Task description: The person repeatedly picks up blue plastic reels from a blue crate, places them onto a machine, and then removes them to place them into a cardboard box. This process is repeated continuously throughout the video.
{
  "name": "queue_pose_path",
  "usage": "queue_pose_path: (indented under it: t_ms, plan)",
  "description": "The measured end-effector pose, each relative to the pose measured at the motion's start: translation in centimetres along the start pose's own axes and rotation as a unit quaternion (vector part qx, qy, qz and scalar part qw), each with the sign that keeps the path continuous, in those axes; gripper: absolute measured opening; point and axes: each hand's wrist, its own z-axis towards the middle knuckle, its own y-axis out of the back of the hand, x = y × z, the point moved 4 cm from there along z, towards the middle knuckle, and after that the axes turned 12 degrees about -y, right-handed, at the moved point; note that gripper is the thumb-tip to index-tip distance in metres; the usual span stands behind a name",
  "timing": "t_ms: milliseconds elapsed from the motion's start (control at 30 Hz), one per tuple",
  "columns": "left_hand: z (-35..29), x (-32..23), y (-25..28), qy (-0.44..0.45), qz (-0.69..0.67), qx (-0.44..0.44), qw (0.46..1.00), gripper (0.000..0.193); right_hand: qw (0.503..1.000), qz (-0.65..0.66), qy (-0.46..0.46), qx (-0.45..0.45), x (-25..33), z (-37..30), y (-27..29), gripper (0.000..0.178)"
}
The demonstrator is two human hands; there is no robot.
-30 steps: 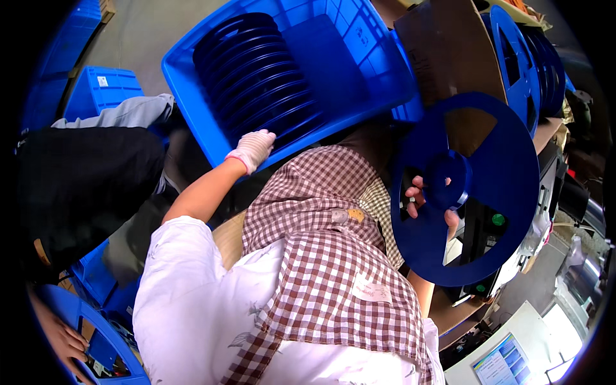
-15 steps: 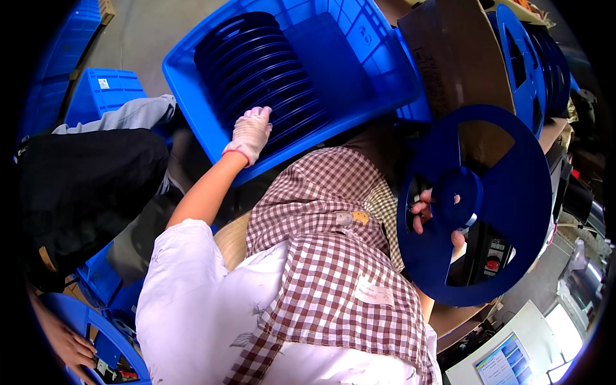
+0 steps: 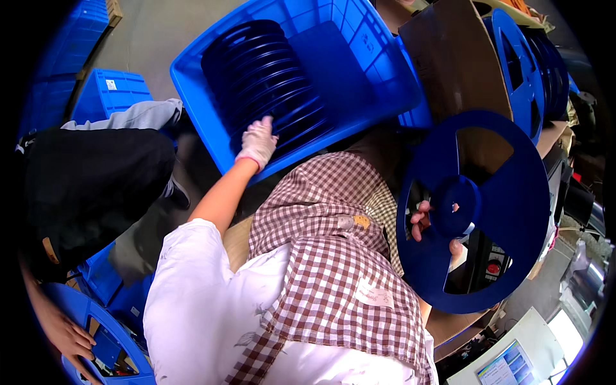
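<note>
So from my seat I'm looking down at two hands busy with big blue plastic reels. The right hand (image 3: 431, 226) is closed around the hub of a large blue reel (image 3: 475, 212), fingers (image 3: 420, 218) curled through the centre opening, the reel held roughly upright just off to that hand's outer side, in front of the checked apron (image 3: 333, 256). That hub grip looks right to me: the flanges are wide, thin and cut out with big windows, so I'd guess they flex and wobble if you pinch them at the rim. It seems light for its size, hard plastic, probably a bit slick on bare skin.

The left hand (image 3: 258, 142), in a pale glove, is stretched out ahead and resting on the edge of a row of dark blue reels (image 3: 263, 77) packed side by side in a tilted blue crate (image 3: 359, 58). Fingers look loosely spread on the rims rather than clamped on anything, though the fisheye makes it hard to be sure. Those packed ones are tight together, so I'd expect you'd need to hook a rim or a window to tease one out.

Past the right hand there's a brown cardboard sheet (image 3: 449, 58) and more reels (image 3: 520, 70) stacked behind it. Another person's hand (image 3: 67, 337) sits low on the left hand's side, on another reel.
</note>
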Motion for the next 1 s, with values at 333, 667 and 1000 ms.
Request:
queue_pose_path:
  t_ms: [333,667,1000]
  plan:
    - [-2.3,3.2,2.9,-0.044,-0.077,0.049,0.995,0.035,0.995,-0.089,0.013,-0.047,-0.9,-2.3,0.1,0.087]
    - [-1.0,4.4,0.7,-0.024,-0.050,0.139,0.989,0.039,0.998,-0.056,-0.002,-0.027,-2.9,-2.3,1.1,0.088]
    - [-1.9,3.1,-0.4,-0.074,-0.045,0.002,0.996,0.020,0.999,-0.018,-0.042,-0.019,-4.5,-3.1,2.1,0.089]
